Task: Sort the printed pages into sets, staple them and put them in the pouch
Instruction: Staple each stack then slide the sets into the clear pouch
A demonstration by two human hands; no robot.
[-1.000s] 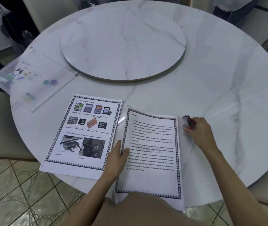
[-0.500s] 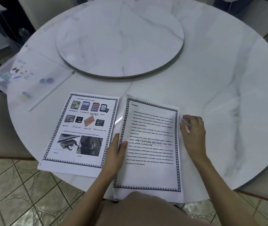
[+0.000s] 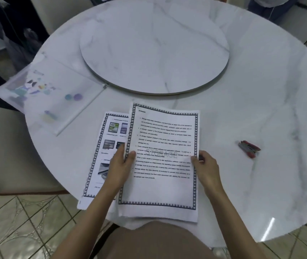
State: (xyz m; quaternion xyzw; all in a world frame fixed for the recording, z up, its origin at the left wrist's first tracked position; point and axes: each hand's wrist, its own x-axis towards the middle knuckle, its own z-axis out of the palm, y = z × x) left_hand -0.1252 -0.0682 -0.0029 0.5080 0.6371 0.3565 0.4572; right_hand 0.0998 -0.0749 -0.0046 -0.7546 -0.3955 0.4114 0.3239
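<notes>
Text pages [image 3: 163, 156] are being lifted just in front of the turntable [image 3: 154, 45], the left hand [image 3: 120, 165] and right hand [image 3: 206, 167] each pinching a side edge. Picture pages [image 3: 107, 139] are lying partly beneath them. The stapler [image 3: 248, 148] is lying untouched to the turntable's right and the pouch [image 3: 46, 94] to its left, so stapling and pouching are seemingly still waiting.

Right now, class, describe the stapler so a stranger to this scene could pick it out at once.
Start at the round white marble table. To the right of the right hand, which holds the text page, the stapler lies apart on the table. It is the only small red and grey thing there.
</notes>
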